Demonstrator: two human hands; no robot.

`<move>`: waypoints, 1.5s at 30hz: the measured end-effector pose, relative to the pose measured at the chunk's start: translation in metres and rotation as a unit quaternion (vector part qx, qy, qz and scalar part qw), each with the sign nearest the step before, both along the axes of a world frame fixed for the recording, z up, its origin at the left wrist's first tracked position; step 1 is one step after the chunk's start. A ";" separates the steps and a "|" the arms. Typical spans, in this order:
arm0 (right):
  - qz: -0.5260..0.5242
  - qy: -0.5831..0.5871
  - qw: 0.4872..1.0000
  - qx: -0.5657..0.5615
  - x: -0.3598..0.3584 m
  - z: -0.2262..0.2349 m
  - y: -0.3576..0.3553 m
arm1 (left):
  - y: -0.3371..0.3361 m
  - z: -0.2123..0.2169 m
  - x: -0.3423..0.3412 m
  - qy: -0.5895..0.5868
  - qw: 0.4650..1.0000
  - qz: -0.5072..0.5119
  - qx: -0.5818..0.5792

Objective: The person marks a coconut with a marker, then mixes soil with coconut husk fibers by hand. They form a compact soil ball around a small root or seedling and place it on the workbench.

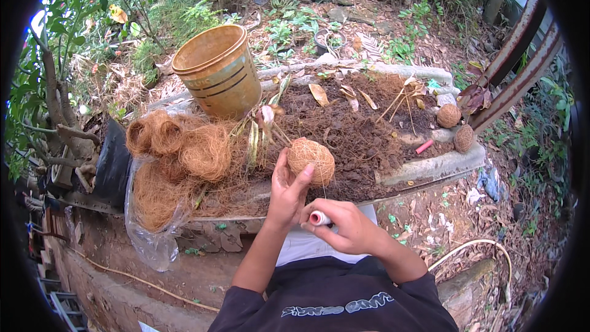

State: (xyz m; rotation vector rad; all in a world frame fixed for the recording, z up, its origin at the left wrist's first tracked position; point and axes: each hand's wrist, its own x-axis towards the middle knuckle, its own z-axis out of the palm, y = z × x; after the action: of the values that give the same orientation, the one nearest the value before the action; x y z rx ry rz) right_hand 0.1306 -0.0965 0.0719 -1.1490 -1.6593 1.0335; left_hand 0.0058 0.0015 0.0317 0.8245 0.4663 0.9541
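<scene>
1. Gripping the fibre ball [312, 158] from its left and near sides, the left hand [287, 195] had its thumb pressed on the near face.
2. The right hand [345, 229] was closed around a thread spool [319, 217], the open end of its core turned toward the left wrist.
3. The ball lay just beyond the right hand and slightly to its left; the left hand was the nearer, in contact with it. The ball looked slightly egg-shaped, its longer axis seeming to slant from beyond-left to near-right.
4. A thin thread [324, 192] hung between the ball's near side and the right hand, linking ball and spool.
5. Beyond the left hand, off to its left, stood a tilted yellow-brown bucket [226, 86]; its inner wall showed, but I could not tell what lay at the bottom.
6. Left of the left hand, loose brown fibre [206, 152] was heaped, its lower part in or on a clear plastic bag [157, 251]; which, I could not tell.
7. Beyond both hands, a concrete bed [430, 169] held dark soil [362, 132] and dry leaves.
8. Well right of the right hand, and beyond it, sat two more wrapped balls [448, 115], near a pink stick [424, 147].
</scene>
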 end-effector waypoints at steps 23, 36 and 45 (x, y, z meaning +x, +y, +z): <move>0.136 0.083 0.984 -0.080 -0.007 -0.028 0.009 | -0.007 0.005 0.001 -0.074 0.990 0.050 -0.104; 0.124 0.585 0.757 -0.261 0.044 -0.057 0.031 | 0.000 -0.016 -0.020 -0.037 0.996 -0.085 -0.017; 0.122 0.554 0.765 -0.305 0.055 -0.047 0.043 | 0.008 -0.005 -0.030 -0.001 0.981 -0.187 0.043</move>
State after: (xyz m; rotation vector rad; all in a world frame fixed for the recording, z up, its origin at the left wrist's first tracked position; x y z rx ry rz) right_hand 0.1858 -0.0531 0.0251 -0.4135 -0.4910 1.9926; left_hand -0.0243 0.0097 0.0268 0.9502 0.2542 0.6289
